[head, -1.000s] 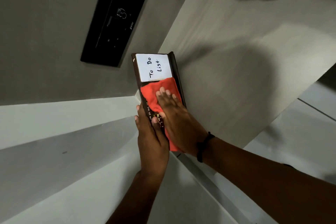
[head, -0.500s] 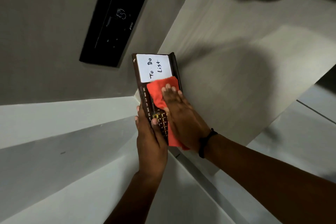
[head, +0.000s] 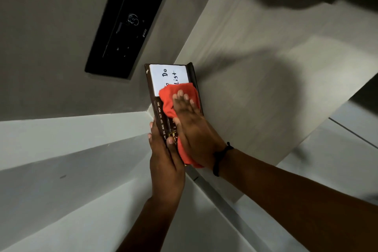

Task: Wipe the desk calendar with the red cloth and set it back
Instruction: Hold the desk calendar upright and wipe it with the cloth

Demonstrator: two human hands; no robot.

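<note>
The dark brown desk calendar [head: 157, 106] is held up in front of me, its white "To Do List" card at the far end and month names along its left edge. My left hand [head: 166, 161] grips its near end from below and the left side. My right hand [head: 191, 127] lies flat on the red cloth [head: 169, 97] and presses it against the calendar's face. The cloth covers the lower part of the white card and hangs out past my right palm at the near end.
A grey-beige desk surface [head: 266, 88] spreads to the right of the calendar, with my shadow across it. A black rectangular device [head: 128, 20] is mounted on the grey surface at the upper left. Pale panels [head: 61, 149] lie below left.
My right hand has slid the red cloth along the calendar's face towards the far end, so it now overlaps the white card. My left hand has kept its grip in place.
</note>
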